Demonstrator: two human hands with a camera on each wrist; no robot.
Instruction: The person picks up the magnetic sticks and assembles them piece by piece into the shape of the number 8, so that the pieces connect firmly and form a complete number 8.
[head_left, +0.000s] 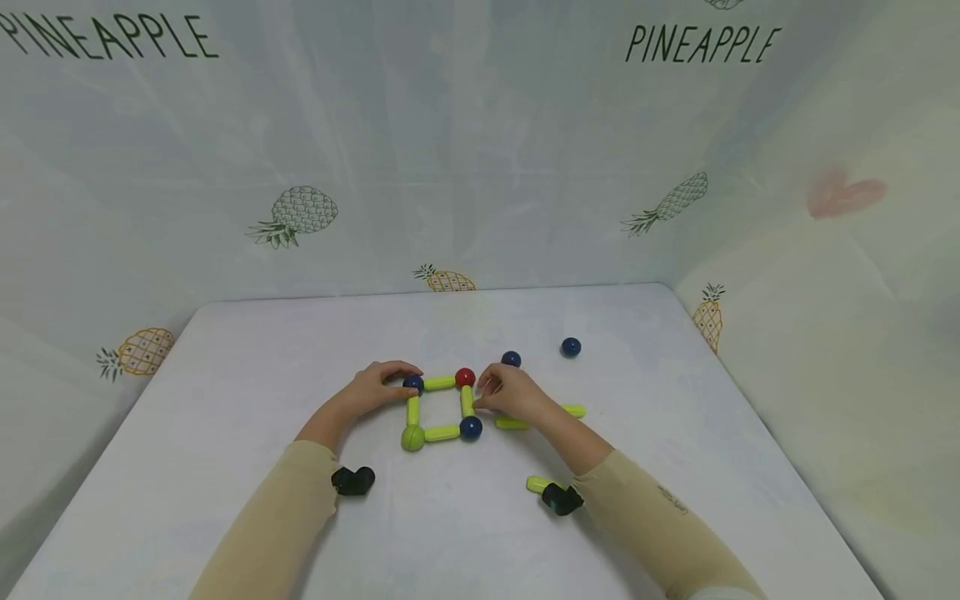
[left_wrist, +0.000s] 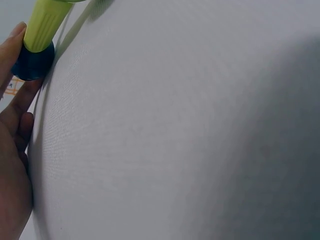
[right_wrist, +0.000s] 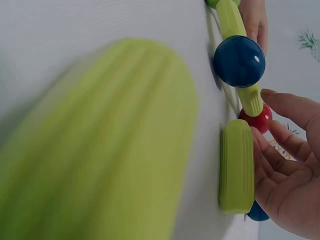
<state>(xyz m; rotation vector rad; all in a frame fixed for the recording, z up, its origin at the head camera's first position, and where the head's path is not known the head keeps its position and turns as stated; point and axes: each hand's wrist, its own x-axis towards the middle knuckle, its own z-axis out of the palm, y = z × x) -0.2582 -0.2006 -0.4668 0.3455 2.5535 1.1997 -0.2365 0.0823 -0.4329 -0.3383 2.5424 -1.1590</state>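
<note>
On the white table lies a square of yellow-green rods (head_left: 442, 432) joined by balls. Its corners are a red ball (head_left: 465, 378), a green ball (head_left: 412, 438), a blue ball (head_left: 471, 428) at near right and another blue ball (left_wrist: 34, 62) at far left. My left hand (head_left: 377, 387) holds that far-left ball between thumb and fingers. My right hand (head_left: 512, 392) is beside the square's right-hand rod (right_wrist: 251, 100). Its fingers are loosely bent and spread, with nothing gripped; the thumb tip is close to that rod, and whether it touches is unclear.
Loose rods (head_left: 573, 411) lie under and beside the right forearm, one rod (head_left: 537, 484) nearer the front. Two loose blue balls, one by the right hand (head_left: 511, 359) and one farther right (head_left: 571, 347), sit toward the back. Patterned cloth (head_left: 480, 167) hangs behind the table.
</note>
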